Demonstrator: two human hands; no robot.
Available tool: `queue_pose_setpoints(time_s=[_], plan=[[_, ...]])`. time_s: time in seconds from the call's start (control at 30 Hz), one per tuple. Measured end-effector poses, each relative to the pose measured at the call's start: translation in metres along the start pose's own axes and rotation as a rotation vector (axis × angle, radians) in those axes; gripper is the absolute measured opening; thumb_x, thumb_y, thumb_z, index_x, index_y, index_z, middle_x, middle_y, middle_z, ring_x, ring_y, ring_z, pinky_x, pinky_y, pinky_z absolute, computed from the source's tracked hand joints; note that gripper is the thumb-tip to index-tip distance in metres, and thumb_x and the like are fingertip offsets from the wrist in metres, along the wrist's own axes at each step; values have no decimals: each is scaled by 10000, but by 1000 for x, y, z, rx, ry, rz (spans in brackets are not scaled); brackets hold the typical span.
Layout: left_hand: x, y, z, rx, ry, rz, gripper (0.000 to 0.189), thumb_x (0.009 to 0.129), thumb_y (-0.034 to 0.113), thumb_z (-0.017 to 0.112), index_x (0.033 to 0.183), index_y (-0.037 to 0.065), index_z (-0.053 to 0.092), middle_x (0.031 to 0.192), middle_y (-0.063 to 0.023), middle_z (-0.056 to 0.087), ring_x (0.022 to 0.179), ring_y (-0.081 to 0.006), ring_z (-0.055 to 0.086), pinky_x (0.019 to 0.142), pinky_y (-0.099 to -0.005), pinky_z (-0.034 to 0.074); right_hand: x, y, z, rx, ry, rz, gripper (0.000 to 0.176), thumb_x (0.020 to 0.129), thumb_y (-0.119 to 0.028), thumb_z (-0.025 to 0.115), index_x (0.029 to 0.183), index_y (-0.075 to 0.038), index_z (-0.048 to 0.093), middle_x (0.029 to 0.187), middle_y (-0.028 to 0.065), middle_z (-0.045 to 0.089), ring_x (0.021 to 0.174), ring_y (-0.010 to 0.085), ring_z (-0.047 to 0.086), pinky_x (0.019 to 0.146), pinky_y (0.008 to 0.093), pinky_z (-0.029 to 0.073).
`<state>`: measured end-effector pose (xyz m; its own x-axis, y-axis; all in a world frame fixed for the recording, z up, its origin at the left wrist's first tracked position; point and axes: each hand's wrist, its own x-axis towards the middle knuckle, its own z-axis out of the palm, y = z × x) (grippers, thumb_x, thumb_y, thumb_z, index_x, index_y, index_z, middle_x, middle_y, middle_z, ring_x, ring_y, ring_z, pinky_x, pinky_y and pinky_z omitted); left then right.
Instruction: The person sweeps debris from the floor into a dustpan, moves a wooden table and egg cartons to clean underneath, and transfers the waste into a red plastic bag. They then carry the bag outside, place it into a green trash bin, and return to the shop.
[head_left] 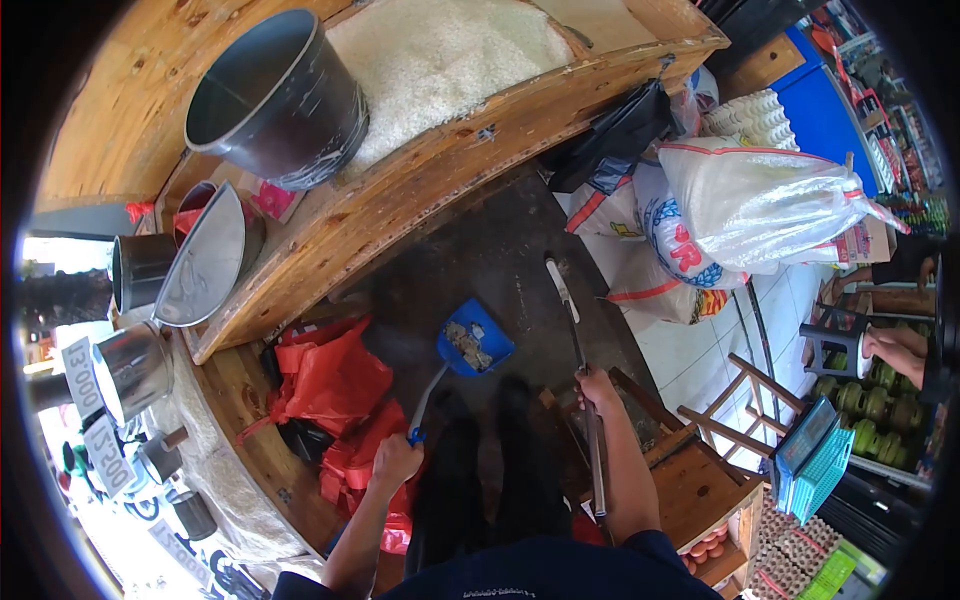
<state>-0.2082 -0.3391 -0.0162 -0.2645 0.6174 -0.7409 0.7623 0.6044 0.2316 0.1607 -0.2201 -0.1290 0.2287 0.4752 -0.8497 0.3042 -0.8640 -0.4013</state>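
Observation:
My left hand [398, 460] is closed round the handle of a blue dustpan [500, 345]. The pan lies low over the dark floor, ahead of my feet, with crumpled greyish litter [466, 344] in it. In my right hand [598, 390] is the long stick of a broom [577, 340], gripped partway along. Its narrow pale far end points at the floor to the right of the dustpan, apart from it; the bristles are hard to make out. Red plastic bags [330, 375] hang or lie beside my left arm.
A wooden bin [450, 145] of white rice with a dark bucket [270, 100] curves across the front. Stuffed sacks [750, 210] stand at right. Close to my right arm are a wooden stool [745, 410] and a wooden cabinet [700, 490]. Another person's leg [895, 355] shows far right.

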Motion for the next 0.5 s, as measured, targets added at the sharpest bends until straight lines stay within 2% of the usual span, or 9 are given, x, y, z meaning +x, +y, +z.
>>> queue_pose_setpoints(time_s=[0.07,0.13,0.17,0.23,0.27,0.33,0.37,0.47,0.5], plan=[[7,13,2,35,-24,-67,337,780,271,569,850,-48,650,852,-294,620,873,-427,608,800,-485,485,9,-4,3,128,-55,37,214,880,-156,498,1019,-2,553,632,99,570,453,153,544,347,312,404],[11,31,0,24,-30,-94,337,777,265,567,866,-49,649,865,-293,622,883,-422,609,810,-481,483,26,-8,2,-269,-13,-52,269,861,-146,513,1092,-7,512,747,163,626,562,249,623,444,380,481],[12,36,2,25,-52,-124,338,775,259,565,882,-50,648,878,-292,623,893,-417,611,820,-478,481,38,-7,3,-282,-20,-51,269,861,-146,513,1092,-7,512,747,163,626,562,249,623,444,380,481],[16,41,14,29,-59,-149,337,772,254,567,881,-54,648,873,-290,625,891,-416,613,816,-474,485,71,3,7,-784,160,-305,365,812,-136,514,1128,45,492,929,258,624,812,363,647,645,397,531],[19,42,18,41,-59,-158,336,769,249,569,880,-58,648,869,-287,627,888,-416,615,811,-471,489,79,3,7,-789,154,-299,365,812,-136,514,1128,45,492,929,258,624,812,363,647,645,397,531],[21,45,20,37,-67,-166,337,766,246,571,878,-62,647,866,-287,627,887,-416,615,812,-468,490,88,-12,9,-788,173,-282,451,790,-148,516,1194,47,465,981,281,609,958,404,592,803,410,499],[19,45,21,35,-69,-171,338,762,243,572,877,-66,646,864,-286,628,886,-416,615,813,-465,491,97,-11,17,-790,166,-279,451,790,-148,516,1194,47,465,981,281,609,958,404,592,803,409,499],[18,47,22,17,-76,-196,332,760,237,570,873,-66,647,882,-289,626,892,-417,614,812,-462,493,167,27,59,-962,-55,-214,605,785,-190,531,1316,40,356,1023,270,608,1002,375,591,865,413,476],[19,50,23,15,-73,-198,332,760,237,570,873,-66,647,882,-289,626,892,-417,614,812,-462,493,160,36,80,-943,-80,-187,623,790,-192,522,1336,38,330,1032,265,608,1003,367,594,869,413,474]])
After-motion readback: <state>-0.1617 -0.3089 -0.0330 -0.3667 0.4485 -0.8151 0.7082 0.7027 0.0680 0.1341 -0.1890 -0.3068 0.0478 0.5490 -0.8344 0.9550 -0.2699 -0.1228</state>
